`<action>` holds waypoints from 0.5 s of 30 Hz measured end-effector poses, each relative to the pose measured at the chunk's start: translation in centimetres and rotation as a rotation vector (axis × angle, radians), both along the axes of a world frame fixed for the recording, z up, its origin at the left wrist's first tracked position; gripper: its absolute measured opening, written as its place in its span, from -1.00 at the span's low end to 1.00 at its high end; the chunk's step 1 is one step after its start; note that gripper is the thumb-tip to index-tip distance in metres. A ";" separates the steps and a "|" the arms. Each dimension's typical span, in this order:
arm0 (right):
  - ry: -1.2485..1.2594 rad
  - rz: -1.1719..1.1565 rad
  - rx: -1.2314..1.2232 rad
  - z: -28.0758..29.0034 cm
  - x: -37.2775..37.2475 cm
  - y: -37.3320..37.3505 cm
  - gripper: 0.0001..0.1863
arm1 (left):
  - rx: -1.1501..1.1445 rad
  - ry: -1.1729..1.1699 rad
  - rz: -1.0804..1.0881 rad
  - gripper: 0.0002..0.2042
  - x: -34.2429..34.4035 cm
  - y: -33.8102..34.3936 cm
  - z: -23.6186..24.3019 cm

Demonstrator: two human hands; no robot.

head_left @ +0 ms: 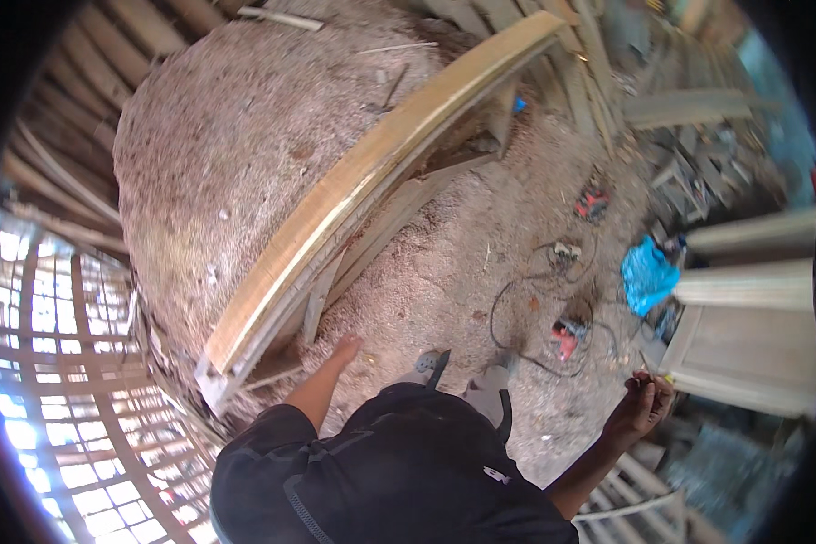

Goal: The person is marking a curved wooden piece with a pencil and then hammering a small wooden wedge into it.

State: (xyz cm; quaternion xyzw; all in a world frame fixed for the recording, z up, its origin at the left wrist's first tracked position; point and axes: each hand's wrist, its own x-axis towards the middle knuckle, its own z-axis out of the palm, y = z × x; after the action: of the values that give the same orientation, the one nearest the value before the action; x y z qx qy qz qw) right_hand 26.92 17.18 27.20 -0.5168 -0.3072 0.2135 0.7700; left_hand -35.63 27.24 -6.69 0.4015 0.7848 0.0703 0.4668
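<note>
A long pale timber beam (354, 172) runs diagonally across a low rough wooden stand (385, 231). My left hand (344, 349) hangs below and right of the beam's near end, empty, with its fingers apart; it is slightly blurred. My right hand (646, 402) is out to the right by the pale wooden panels (742, 349), its fingers curled round something small and thin that I cannot make out clearly, with a bit of yellow beside it. My feet (490, 385) stand on shaving-covered ground (453, 290).
Red power tools (592, 204) (567, 340) and cables lie on the ground at right. A blue plastic bag (648, 276) sits beside the panels. Scrap wood (698, 172) piles at upper right, timber planks (91, 63) at upper left, and a lattice wall (63, 344) stands at left.
</note>
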 end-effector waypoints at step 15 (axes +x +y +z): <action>-0.415 1.079 -0.313 -0.8 1.5 48.3 -0.76 | 0.455 -0.016 0.916 -0.16 24.2 20.0 10.6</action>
State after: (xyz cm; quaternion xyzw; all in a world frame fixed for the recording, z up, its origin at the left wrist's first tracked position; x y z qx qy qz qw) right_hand 28.45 65.49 26.40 -0.4259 -0.6351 0.5119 0.3915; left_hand -11.47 47.19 3.93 0.1070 0.8416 0.4397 0.2948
